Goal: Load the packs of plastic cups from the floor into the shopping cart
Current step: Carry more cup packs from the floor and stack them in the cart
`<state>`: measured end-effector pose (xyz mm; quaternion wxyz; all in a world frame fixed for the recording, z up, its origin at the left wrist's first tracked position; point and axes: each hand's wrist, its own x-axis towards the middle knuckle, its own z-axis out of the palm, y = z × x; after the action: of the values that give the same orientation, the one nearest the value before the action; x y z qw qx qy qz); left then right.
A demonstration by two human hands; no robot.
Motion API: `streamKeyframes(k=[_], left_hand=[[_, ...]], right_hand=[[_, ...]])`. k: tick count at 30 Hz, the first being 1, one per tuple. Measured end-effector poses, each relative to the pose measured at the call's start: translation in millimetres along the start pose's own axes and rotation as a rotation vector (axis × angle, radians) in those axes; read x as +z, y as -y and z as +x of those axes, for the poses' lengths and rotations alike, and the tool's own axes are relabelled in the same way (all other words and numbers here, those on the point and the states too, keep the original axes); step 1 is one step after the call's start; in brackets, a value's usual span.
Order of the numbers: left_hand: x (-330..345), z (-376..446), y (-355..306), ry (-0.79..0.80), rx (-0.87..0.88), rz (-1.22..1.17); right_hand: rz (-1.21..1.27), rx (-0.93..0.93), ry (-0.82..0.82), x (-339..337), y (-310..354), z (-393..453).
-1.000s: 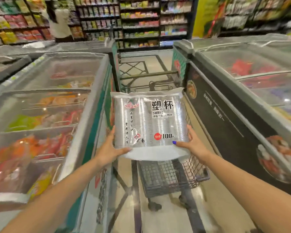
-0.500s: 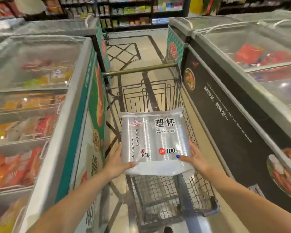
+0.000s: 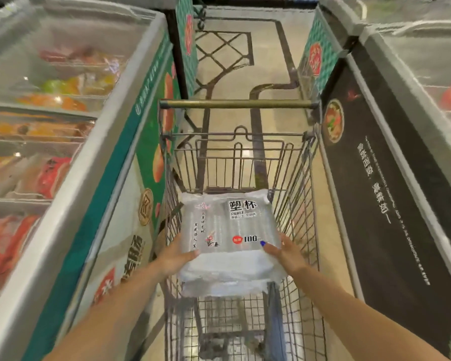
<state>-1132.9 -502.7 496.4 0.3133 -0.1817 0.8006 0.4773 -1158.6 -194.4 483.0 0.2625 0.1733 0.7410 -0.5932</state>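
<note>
A clear pack of plastic cups (image 3: 228, 230) with black lettering and a red "100" mark is held flat inside the wire shopping cart (image 3: 301, 201), below its rim. My left hand (image 3: 176, 254) grips the pack's near left edge, thumb on top. On the other side, my right hand (image 3: 284, 252) grips the near right edge, thumb over the label. Whether the pack touches the cart's floor cannot be told. The cart's brass-coloured handle (image 3: 236, 104) lies at the far end.
Glass-topped chest freezers hem the cart in: a green-sided one (image 3: 94, 194) on the left, a black-sided one (image 3: 391, 194) on the right. Patterned tile floor (image 3: 235, 56) runs ahead beyond the handle. Gaps between cart and freezers are narrow.
Both hands have lowered the pack from chest height above the cart down into the basket. My view has tilted downward and moved over the cart.
</note>
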Motion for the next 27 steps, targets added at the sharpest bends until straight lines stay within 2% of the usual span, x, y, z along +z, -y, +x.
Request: streamKeyframes(k=[10, 17, 20, 24, 27], left_hand=[[22.2, 51.9, -6.1, -0.240, 0.007, 0.084], [15.8, 76.1, -19.6, -0.249, 0.018, 0.154], [21.2, 61.8, -24.4, -0.370, 0.068, 0.327], [16.9, 20.4, -22.8, -0.442, 0.180, 0.463], [-4.1, -19.1, -18.2, -0.527, 0.206, 0.571]], right_hand=[[-0.106, -0.006, -0.053, 8.7, -2.6, 55.7], [-0.278, -0.043, -0.101, 4.6, -0.2, 75.2], [-0.438, -0.080, -0.133, 3.6, 9.3, 65.8], [-0.771, -0.264, -0.206, 1.7, 23.4, 55.1], [-0.989, -0.412, -0.164, 10.1, 42.6, 45.6]])
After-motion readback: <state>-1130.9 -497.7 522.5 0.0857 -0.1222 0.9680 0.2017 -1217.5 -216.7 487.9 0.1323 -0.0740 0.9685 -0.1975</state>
